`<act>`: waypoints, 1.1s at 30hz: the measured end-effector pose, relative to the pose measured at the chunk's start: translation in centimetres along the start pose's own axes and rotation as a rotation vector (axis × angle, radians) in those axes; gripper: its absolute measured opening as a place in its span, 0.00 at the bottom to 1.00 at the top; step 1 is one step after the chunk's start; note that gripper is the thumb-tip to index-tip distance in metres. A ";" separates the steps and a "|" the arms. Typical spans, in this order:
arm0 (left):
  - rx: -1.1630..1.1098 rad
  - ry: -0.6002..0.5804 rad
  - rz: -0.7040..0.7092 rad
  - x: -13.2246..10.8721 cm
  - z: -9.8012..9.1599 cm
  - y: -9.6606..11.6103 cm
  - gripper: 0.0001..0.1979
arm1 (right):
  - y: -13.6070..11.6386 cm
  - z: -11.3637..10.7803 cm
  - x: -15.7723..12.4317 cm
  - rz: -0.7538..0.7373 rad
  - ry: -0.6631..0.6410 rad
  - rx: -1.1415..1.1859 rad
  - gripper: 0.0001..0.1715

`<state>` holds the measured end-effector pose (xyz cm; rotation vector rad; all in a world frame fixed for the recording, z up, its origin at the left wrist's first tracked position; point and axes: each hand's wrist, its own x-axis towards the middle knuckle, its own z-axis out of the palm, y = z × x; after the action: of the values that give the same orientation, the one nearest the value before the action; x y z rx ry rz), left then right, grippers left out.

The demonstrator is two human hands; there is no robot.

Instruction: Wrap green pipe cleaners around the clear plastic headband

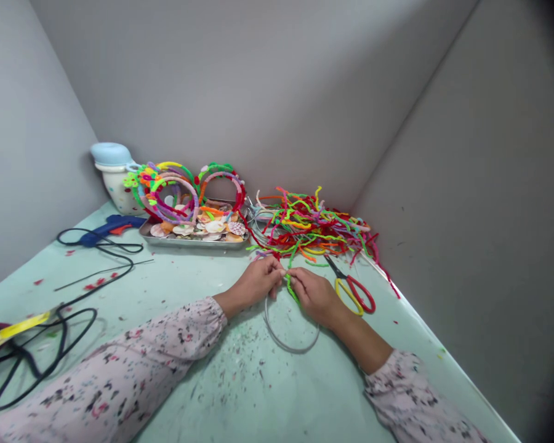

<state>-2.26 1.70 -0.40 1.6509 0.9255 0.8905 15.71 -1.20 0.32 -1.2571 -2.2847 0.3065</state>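
Over the middle of the table, my left hand [264,277] is closed in a pinch at the top of a grey wire hoop [292,351]. My right hand [317,296] is closed too, its fingertips meeting those of the left around a bright green pipe cleaner [291,289]. The pipe cleaner's lower part dangles inside the hoop, and its join with the wire is hidden by my fingers. Just right of my right hand lie scissors [354,292] with one red and one yellow handle, blades parted slightly.
Behind my hands is a tangled heap of coloured pipe cleaners [314,224]. A metal tray [194,243] holds seashells [215,226] and wrapped hoops [175,178]. Leftward are a lidded cup [116,184], a blue glue gun [106,231] and a looped black cord [64,338]. Grey walls border the table.
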 end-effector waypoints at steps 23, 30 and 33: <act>0.023 -0.005 0.003 0.1 0.0 -0.1 0.10 | 0.3 0.5 0.0 -0.013 -0.012 -0.146 0.12; 0.031 -0.006 0.006 -0.1 0.0 0.2 0.10 | 0.1 0.1 0.0 -0.019 -0.008 -0.096 0.11; 0.030 -0.007 0.010 -0.1 0.0 0.1 0.10 | 0.0 0.0 0.0 -0.027 -0.006 -0.091 0.11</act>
<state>-2.33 1.59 -0.26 1.6847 0.9313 0.8807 15.70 -1.17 0.28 -1.2705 -2.3414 0.1992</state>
